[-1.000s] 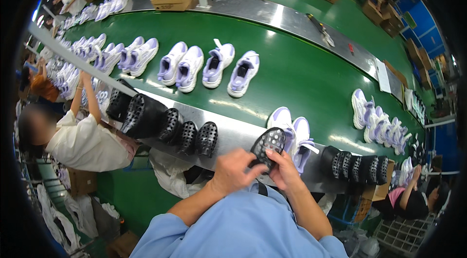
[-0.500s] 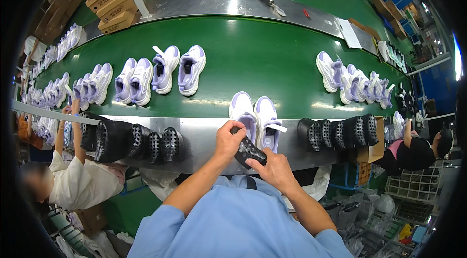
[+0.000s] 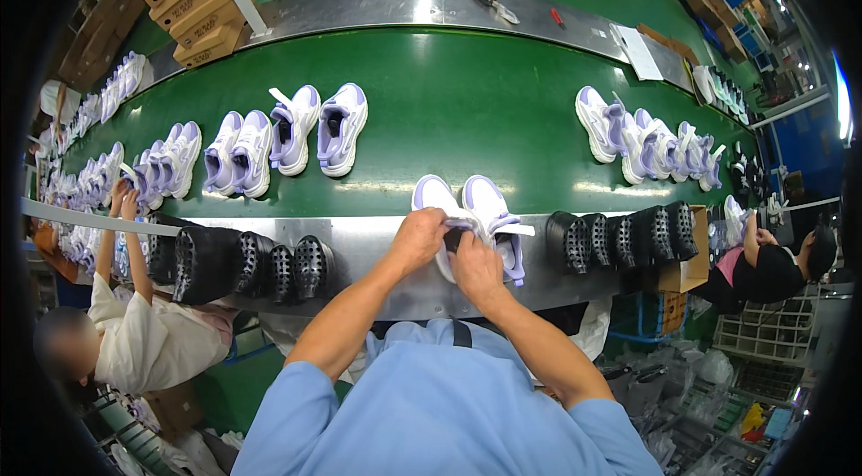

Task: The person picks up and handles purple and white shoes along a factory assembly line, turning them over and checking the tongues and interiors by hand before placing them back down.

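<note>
Two white and lavender sneakers stand side by side before me, toes pointing away, across the belt's near edge. My left hand (image 3: 417, 240) is closed on the collar of the left sneaker (image 3: 433, 193). My right hand (image 3: 477, 268) has its curled fingers at that sneaker's opening, where a dark bit shows between the hands; what the fingers hold is hidden. The right sneaker (image 3: 486, 198) touches it, its strap sticking out to the right. Black perforated shoe inserts (image 3: 312, 268) stand on the metal ledge to the left, and more inserts (image 3: 568, 242) to the right.
Pairs of sneakers (image 3: 342, 128) line the green belt (image 3: 449, 108) at left, with further sneakers (image 3: 596, 124) at right. A pair of pliers (image 3: 485, 0) and a red tool (image 3: 558, 19) lie on the far metal rail. Stacked boxes (image 3: 210, 41) stand far left. Co-workers are at both sides.
Both hands held a black perforated insert in front of the sneakers; now they are at the left sneaker's opening and the insert is no longer plainly visible. The view has shifted slightly.
</note>
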